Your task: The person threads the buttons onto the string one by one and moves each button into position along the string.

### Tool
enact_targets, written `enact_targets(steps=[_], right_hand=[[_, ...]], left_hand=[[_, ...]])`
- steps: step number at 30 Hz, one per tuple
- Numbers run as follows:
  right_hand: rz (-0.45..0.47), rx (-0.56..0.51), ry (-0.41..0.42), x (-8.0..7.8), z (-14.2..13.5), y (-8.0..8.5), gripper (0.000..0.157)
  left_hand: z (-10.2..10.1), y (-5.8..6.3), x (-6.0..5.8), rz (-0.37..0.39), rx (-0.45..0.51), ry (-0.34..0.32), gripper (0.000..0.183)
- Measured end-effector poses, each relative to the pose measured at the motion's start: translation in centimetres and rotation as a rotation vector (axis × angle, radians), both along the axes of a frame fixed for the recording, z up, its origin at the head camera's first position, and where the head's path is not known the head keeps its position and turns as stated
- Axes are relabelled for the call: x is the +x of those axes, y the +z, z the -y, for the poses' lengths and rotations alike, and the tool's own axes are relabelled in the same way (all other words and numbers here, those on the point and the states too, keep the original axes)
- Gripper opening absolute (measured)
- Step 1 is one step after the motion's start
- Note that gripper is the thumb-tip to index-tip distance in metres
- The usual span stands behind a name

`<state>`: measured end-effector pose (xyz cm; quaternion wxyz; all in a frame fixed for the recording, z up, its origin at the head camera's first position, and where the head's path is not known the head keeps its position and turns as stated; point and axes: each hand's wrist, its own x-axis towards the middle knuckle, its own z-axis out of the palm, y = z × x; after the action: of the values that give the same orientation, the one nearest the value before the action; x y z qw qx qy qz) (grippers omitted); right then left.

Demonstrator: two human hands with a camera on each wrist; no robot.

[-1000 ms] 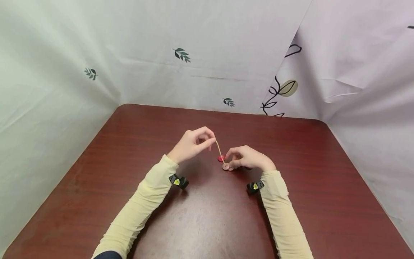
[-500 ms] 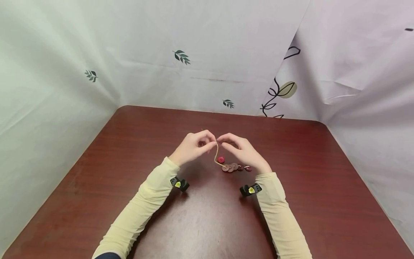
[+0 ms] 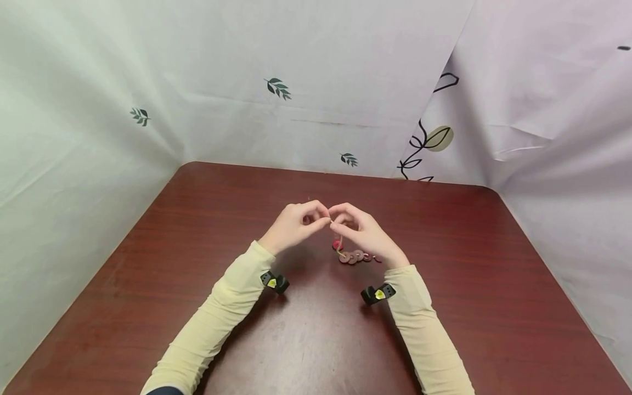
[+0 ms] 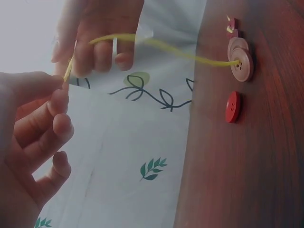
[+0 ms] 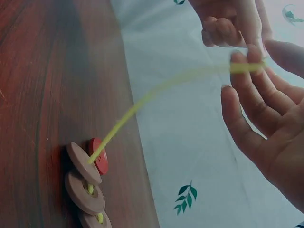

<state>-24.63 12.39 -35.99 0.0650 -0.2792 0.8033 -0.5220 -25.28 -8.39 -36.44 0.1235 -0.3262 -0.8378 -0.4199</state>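
Observation:
A yellow string [image 4: 168, 48] arcs up from a row of threaded buttons [image 3: 351, 257] on the table to my two hands. My left hand [image 3: 293, 226] pinches the string's end between thumb and index finger. Tip to tip with it, my right hand [image 3: 367, 235] pinches the same string. In the right wrist view the string passes through the holes of pinkish-brown buttons [image 5: 85, 192] that overlap one another. Smaller dark red buttons [image 4: 232, 33] follow farther along the row. A loose red button [image 4: 232, 107] lies beside the row, with no string through it.
The reddish-brown wooden table [image 3: 276, 340] spreads around the hands. White cloth with leaf prints [image 3: 222, 109] hangs along its back and sides. Black wrist cameras [image 3: 276, 282] are strapped over the pale yellow sleeves [image 3: 217, 312].
My right hand has left the buttons and moved up and left to the left hand, taking hold of the string. The string, earlier taut from the left hand, now hangs slack. The left hand has barely moved.

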Motion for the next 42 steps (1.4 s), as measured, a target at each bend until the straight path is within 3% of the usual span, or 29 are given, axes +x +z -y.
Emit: enact_targets(steps=[7, 18, 24, 35, 42], right_hand=[[-0.02, 0.07, -0.084, 0.2, -0.2, 0.3, 0.023], [-0.077, 0.061, -0.117, -0.3, -0.6, -0.3, 0.015], [-0.064, 0.068, -0.135, -0.5, -1.1, -0.3, 0.011], [-0.07, 0.094, -0.129, -0.7, -1.7, -0.2, 0.013], [-0.093, 0.095, -0.114, -0.8, -2.2, -0.1, 0.012]], left_hand=[[0.0, 0.0, 0.0, -0.017, -0.013, 0.018, 0.006], [0.0, 0.1, -0.1, -0.024, -0.005, 0.021, 0.005], [0.0, -0.1, -0.1, -0.03, 0.0, 0.024, 0.005], [-0.2, -0.6, -0.1, 0.028, 0.029, 0.023, 0.006], [-0.6, -0.6, -0.4, 0.105, 0.08, 0.0, 0.021]])
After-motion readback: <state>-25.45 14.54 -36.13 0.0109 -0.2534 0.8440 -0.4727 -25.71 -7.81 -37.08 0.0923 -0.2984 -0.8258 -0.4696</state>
